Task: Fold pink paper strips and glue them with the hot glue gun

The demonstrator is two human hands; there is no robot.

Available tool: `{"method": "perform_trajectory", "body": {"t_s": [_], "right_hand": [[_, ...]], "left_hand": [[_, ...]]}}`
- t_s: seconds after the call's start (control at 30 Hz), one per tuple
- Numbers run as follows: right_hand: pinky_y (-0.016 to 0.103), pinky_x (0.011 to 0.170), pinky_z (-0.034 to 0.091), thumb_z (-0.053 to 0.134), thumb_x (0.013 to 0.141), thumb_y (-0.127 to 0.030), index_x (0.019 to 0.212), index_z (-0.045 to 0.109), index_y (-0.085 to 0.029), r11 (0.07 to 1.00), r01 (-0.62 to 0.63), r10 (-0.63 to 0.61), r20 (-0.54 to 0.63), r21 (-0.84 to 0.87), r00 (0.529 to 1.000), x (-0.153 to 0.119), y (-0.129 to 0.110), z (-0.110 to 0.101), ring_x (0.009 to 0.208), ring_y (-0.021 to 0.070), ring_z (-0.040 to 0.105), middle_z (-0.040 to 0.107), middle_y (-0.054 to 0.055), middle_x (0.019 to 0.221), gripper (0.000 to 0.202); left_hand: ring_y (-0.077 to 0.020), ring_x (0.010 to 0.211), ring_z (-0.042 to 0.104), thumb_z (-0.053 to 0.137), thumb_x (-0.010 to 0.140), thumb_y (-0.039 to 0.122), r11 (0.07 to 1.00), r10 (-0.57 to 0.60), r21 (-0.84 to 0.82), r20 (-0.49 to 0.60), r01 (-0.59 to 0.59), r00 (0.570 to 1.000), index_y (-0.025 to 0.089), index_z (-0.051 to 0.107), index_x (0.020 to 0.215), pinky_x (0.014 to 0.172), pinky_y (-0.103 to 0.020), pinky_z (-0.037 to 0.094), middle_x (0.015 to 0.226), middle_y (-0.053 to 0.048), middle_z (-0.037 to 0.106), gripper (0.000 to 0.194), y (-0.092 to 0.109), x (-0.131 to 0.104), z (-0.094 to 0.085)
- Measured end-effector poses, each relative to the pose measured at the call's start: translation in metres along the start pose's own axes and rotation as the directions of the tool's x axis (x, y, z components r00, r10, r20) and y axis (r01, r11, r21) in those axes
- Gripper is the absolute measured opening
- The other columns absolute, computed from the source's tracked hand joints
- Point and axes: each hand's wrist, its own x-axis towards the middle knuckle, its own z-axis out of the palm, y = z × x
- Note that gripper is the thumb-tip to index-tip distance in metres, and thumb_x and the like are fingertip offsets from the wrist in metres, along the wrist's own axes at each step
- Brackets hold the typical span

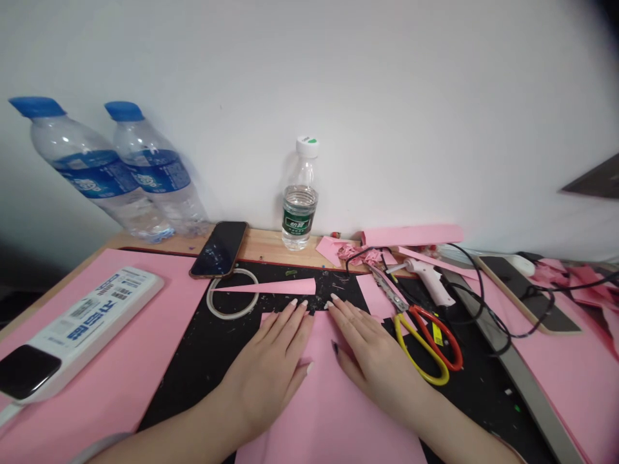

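A pink paper sheet (pixel 329 412) lies on the black mat (pixel 193 380) in front of me. My left hand (pixel 271 361) rests flat near its far edge on the left side, palm down, holding nothing. On the right side my right hand (pixel 372 351) lies flat in the same way, its fingers pointing away. Just beyond my fingertips is a narrow pink paper wedge (pixel 285 287), its thin end over a roll of tape (pixel 213 303). Scissors (pixel 430 341) with one yellow and one red handle lie beside my right hand.
Several bottles stand along the wall, one (pixel 297 219) in the middle. A phone (pixel 220 248) lies at the back. Left, a white device (pixel 91 328) rests on pink paper. Right are a glue gun (pixel 430 280), black cables, pink scraps and another phone (pixel 527 293).
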Motion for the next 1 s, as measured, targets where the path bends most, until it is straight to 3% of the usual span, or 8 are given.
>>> {"method": "perform_trajectory", "body": {"t_s": [0.27, 0.57, 1.0], "right_hand": [[0.047, 0.101, 0.045, 0.047, 0.083, -0.011, 0.125, 0.055, -0.007, 0.999, 0.03, -0.028, -0.057, 0.038, 0.998, 0.0025, 0.001, -0.0006, 0.119, 0.027, 0.054, 0.061, 0.015, 0.125, 0.044], [0.045, 0.103, 0.043, 0.044, 0.086, -0.011, 0.125, 0.056, -0.011, 0.997, 0.041, -0.039, -0.037, 0.061, 0.999, 0.0031, 0.0006, 0.001, 0.117, 0.0234, 0.056, 0.062, 0.009, 0.126, 0.041], [0.045, 0.102, 0.044, 0.044, 0.087, -0.012, 0.124, 0.058, -0.01, 0.997, 0.05, -0.049, -0.012, 0.054, 0.999, 0.0014, 0.0005, 0.0005, 0.117, 0.024, 0.056, 0.061, 0.009, 0.126, 0.039]], "left_hand": [[-0.0369, 0.131, 0.036, 0.044, 0.093, 0.034, 0.999, 0.014, 0.033, -0.009, -0.014, 1.0, 0.01, 0.042, 0.137, 0.098, -0.053, 0.039, 0.14, -0.012, 0.047, 0.05, 0.0, 0.0057, -0.004], [-0.0258, 0.122, 0.051, 0.037, 0.095, 0.028, 0.999, 0.05, 0.018, -0.105, -0.048, 0.993, 0.005, 0.049, 0.128, 0.097, -0.038, 0.043, 0.133, -0.015, 0.054, 0.042, 0.0006, 0.0046, 0.0007], [-0.026, 0.118, 0.055, 0.03, 0.097, 0.025, 0.998, 0.046, 0.04, -0.12, -0.041, 0.992, 0.003, 0.051, 0.125, 0.094, -0.039, 0.047, 0.129, -0.018, 0.057, 0.042, 0.004, 0.0038, 0.0033]]}}
